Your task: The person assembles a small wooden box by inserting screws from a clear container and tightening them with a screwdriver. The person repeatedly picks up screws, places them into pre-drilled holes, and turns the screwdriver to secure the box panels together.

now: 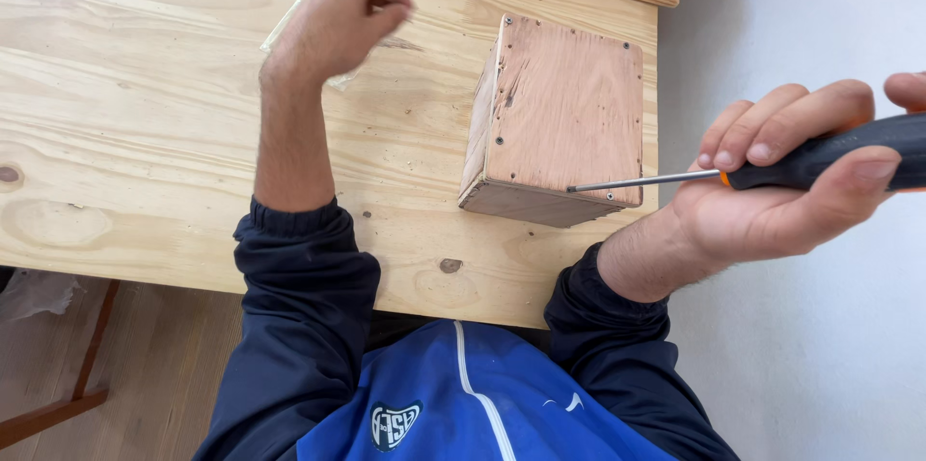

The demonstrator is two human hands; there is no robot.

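Head view looks straight down on a pale wooden table [145, 133]. At the left, the left hand [333, 22] is curled into a loose fist above the table top; it is blurred, and I cannot tell if the fingers hold something. Under it lies a small clear piece [282, 32], maybe plastic. Near the middle stands a reddish wooden box [564, 109] with small screws along its edges, close to the table's right edge. At the right, the right hand [781, 191] is closed around a black screwdriver [820, 157]. Its thin metal shaft points left, and the tip reaches the lower right corner of the box.
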